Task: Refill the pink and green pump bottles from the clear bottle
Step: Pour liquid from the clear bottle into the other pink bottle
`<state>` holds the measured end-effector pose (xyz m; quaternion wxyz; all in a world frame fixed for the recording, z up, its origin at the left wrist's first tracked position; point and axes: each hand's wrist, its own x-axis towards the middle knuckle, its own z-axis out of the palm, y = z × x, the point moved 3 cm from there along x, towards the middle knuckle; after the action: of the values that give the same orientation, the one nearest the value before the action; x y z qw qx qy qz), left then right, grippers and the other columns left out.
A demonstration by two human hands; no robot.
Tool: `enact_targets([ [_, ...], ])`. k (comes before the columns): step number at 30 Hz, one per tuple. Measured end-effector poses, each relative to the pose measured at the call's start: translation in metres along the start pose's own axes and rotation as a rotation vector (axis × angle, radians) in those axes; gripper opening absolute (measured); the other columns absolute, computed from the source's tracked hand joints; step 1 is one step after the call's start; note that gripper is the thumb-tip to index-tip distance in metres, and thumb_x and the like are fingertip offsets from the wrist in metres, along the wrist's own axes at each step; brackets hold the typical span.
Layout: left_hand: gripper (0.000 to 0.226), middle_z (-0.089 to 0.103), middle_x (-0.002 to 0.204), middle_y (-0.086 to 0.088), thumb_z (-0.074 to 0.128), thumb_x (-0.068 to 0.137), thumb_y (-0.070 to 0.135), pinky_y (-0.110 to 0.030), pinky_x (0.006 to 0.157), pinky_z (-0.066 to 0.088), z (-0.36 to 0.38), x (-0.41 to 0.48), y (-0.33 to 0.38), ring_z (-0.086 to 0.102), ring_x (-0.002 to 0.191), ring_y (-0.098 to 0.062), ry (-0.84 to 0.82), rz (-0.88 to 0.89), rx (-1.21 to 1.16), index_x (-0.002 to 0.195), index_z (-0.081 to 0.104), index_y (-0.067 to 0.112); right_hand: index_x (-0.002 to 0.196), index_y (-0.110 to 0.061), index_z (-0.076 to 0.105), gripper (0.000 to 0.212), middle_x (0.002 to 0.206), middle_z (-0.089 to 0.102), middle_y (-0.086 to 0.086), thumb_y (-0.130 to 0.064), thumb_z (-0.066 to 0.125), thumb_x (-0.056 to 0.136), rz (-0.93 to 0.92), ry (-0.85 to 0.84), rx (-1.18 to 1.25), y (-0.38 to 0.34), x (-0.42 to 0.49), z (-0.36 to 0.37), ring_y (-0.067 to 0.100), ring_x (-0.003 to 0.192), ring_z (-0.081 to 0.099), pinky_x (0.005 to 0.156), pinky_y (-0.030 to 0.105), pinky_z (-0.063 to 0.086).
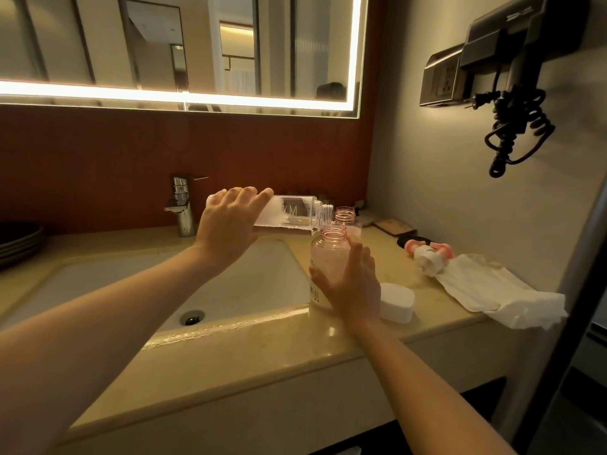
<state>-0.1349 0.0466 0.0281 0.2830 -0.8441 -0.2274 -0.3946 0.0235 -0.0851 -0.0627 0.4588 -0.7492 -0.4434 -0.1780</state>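
My left hand [230,224] grips the clear bottle [295,214], tipped on its side with its threaded neck over the open mouth of the pink bottle [331,254]. That pink bottle stands upright on the counter by the sink's right rim, and my right hand [353,287] is wrapped around its lower body. A second open bottle [345,215] with a pinkish threaded neck stands just behind it; its colour below the neck is hidden. Two pink-and-white pump heads [427,254] lie on the counter to the right.
A white sink basin [230,290] and chrome faucet [180,205] are left of the bottles. A white lid [395,302] lies right of my right hand. A white tissue [492,287] covers the counter's right end. Dark plates [19,241] are stacked far left. A hairdryer [512,60] hangs on the right wall.
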Motion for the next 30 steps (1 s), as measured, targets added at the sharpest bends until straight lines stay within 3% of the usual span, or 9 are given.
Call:
enact_targets([
  [18, 0.077, 0.062, 0.105, -0.010, 0.084, 0.060, 0.016, -0.049, 0.076, 0.052, 0.0027, 0.0030, -0.0030, 0.062, 0.092, -0.032, 0.000, 0.020, 0.017, 0.122, 0.037, 0.019, 0.126, -0.036, 0.005, 0.082, 0.133, 0.040, 0.006, -0.058, 0.064, 0.073, 0.010, -0.016, -0.004, 0.0003, -0.0004, -0.0007, 0.021, 0.115, 0.045, 0.080, 0.036, 0.053],
  [30, 0.076, 0.063, 0.107, -0.010, 0.084, 0.063, 0.028, -0.048, 0.079, 0.052, 0.0034, 0.0051, -0.0050, 0.062, 0.093, -0.032, 0.012, 0.042, 0.016, 0.122, 0.036, 0.020, 0.125, -0.037, 0.006, 0.082, 0.132, 0.041, 0.008, -0.058, 0.065, 0.072, 0.008, -0.005, 0.006, -0.0004, 0.0000, -0.0005, 0.022, 0.113, 0.047, 0.079, 0.036, 0.053],
])
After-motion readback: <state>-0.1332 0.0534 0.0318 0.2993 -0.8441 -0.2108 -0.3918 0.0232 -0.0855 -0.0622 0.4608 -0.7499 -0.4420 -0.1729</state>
